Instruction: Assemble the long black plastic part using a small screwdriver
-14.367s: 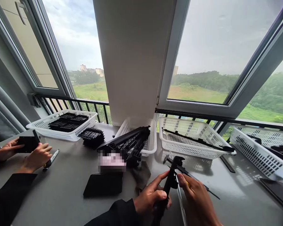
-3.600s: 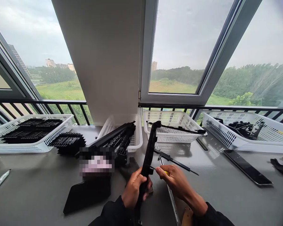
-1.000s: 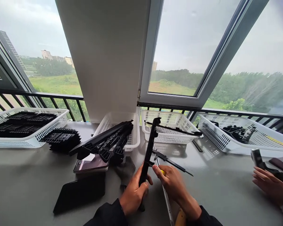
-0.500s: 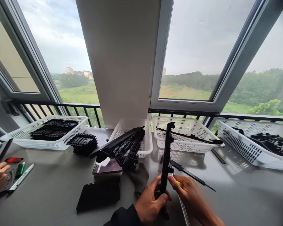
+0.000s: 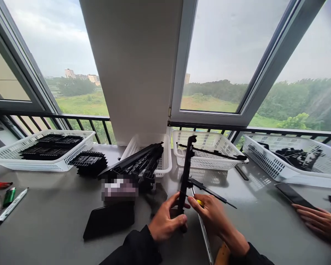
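Observation:
My left hand (image 5: 167, 221) is wrapped round the lower part of a long, narrow black plastic part (image 5: 186, 169), which stands nearly upright with small tabs along its right side. Closed beside it, my right hand (image 5: 209, 211) grips a small yellow-handled tool (image 5: 200, 202). A thin dark tip crosses the plastic part near my right fingertips; what kind of tool it is I cannot make out. Under my right hand a long metal strip (image 5: 205, 233) runs toward the table's front. Behind the hands lies a black caliper (image 5: 212, 192).
White baskets (image 5: 165, 165) with black plastic parts line the window side. A stack of black grid pieces (image 5: 89, 163) sits at left, near a black phone-like slab (image 5: 109, 222) and a marker (image 5: 12, 207). Another person's hand (image 5: 318, 221) touches a flat black piece (image 5: 295, 197) at right.
The view has turned slightly right. Another person's hand with a flat black piece has come into view at right; the one at left is almost out. My hands keep their holds.

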